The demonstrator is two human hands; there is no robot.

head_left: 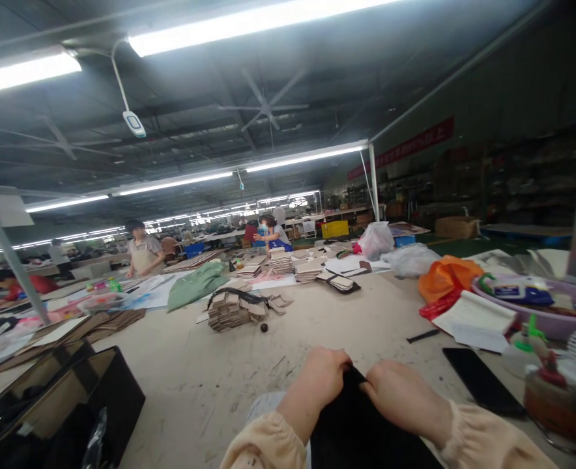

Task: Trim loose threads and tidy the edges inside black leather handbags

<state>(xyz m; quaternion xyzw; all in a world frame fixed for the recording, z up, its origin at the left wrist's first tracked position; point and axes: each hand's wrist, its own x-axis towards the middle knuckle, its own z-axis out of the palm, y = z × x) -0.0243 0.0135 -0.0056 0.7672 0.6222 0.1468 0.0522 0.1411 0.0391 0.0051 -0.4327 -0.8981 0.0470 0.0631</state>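
In the head view, the left hand (320, 378) and right hand (408, 394) gripped the upper edge of a black cloth (366, 430) at the near side of the tabletop (195, 378), the fingers of both clamped on it, presumably to steady the edge between them. A phone (483, 383) lay rightward and an open box (116, 397) stood leftward, probably placed for easy reach.

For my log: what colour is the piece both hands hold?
The held piece is black, best seen in head view.
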